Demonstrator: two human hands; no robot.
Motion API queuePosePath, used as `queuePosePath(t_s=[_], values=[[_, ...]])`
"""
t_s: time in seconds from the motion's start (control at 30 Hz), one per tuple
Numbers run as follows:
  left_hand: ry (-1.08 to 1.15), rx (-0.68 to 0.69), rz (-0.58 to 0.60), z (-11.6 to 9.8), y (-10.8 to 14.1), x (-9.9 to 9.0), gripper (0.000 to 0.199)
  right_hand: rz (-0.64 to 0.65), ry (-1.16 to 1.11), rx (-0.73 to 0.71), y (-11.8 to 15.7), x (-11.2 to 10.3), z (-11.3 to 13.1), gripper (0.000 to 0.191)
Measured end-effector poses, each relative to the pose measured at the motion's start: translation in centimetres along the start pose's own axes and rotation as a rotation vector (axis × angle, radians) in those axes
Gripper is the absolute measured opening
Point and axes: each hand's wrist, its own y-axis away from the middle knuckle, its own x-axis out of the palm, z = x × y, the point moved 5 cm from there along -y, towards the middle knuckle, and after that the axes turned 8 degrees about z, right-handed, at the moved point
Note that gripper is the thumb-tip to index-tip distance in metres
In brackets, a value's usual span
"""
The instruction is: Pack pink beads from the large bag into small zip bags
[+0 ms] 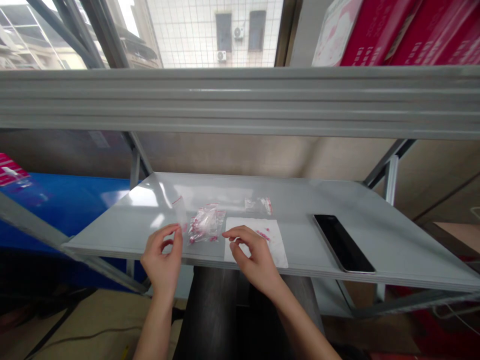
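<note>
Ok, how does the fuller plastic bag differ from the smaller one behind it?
The fuller clear plastic bag is larger and bulges with many pink-and-white pieces, while the smaller bag lies flatter with little inside. The fuller bag sits nearer the shelf's front edge; the smaller bag lies farther back. Both are clear plastic and lie on the grey metal shelf.

Over the link I saw a black tablet lying on the grey metal shelf, right of the right hand. Left of the left hand was a blue panel. Red boxes sat high beyond both hands, beside a window.
</note>
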Motion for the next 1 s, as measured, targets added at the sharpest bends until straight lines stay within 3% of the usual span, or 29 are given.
queuePosePath(t_s=[0.07, 0.17, 0.23, 0.43, 0.63, 0.87, 1.0], values=[[-0.031, 0.183, -0.050, -2.8, 1.8, -0.6, 0.011, -0.023, -0.355, 0.201, 0.9, 0.2, -1.1, 0.022], [-0.033, 0.587, 0.125, -6.9, 5.4, 0.1, 0.027, -0.019, -0.797, 0.348, 2.6, 0.5, -1.7, 0.043], [0.018, 0.679, 0.209, -8.0, 7.6, 0.7, 0.029, -0.037, -0.920, 0.380, 4.0, 0.0, -1.8, 0.051], [0.103, 0.668, 0.247, -8.8, 11.6, 2.2, 0.027, -0.153, -0.876, 0.476, 8.5, -2.0, -2.6, 0.040], [0.098, 0.583, 0.173, -8.9, 12.6, 1.7, 0.028, -0.126, -0.889, 0.575, 11.8, -2.4, -3.6, 0.030], [0.124, 0.608, 0.248, -8.7, 13.3, 1.9, 0.027, -0.159, -0.840, 0.626, 12.7, -2.9, -4.1, 0.036], [0.222, 0.403, 0.296, -7.9, 13.9, 1.9, 0.028, -0.173, -0.753, 0.644, 12.7, -3.0, -4.1, 0.038]])
